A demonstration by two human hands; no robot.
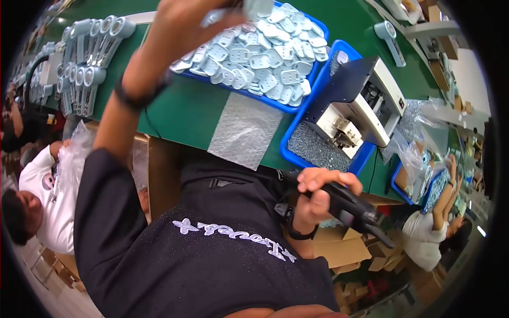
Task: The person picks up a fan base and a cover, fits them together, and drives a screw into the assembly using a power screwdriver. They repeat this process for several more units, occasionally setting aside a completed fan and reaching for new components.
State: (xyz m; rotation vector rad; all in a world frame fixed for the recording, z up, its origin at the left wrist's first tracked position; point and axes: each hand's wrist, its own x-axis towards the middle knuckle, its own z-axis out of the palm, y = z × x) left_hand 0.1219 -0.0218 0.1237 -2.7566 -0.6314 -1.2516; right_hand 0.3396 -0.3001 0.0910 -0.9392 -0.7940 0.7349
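Over the far left of the bench, my left hand (193,21) reaches up to the top edge of the view, partly cut off and blurred. A pale, blurred piece (258,7) shows at its fingertips, its kind unclear. Just below that hand, a blue tray (323,27) is heaped with light blue plastic plates (260,58), each with small holes. My right hand (321,199) is wrapped round a black electric screwdriver (350,206) in front of the bench edge. The tool lies slantwise, with one end toward the lower right.
A screw feeder machine (360,100) stands in a second blue tray (289,151) of small screws. Bubble wrap (246,130) hangs over the green bench's (180,116) edge. Light blue handles (85,58) stand at left; another handle (389,42) lies at right. People work on both sides.
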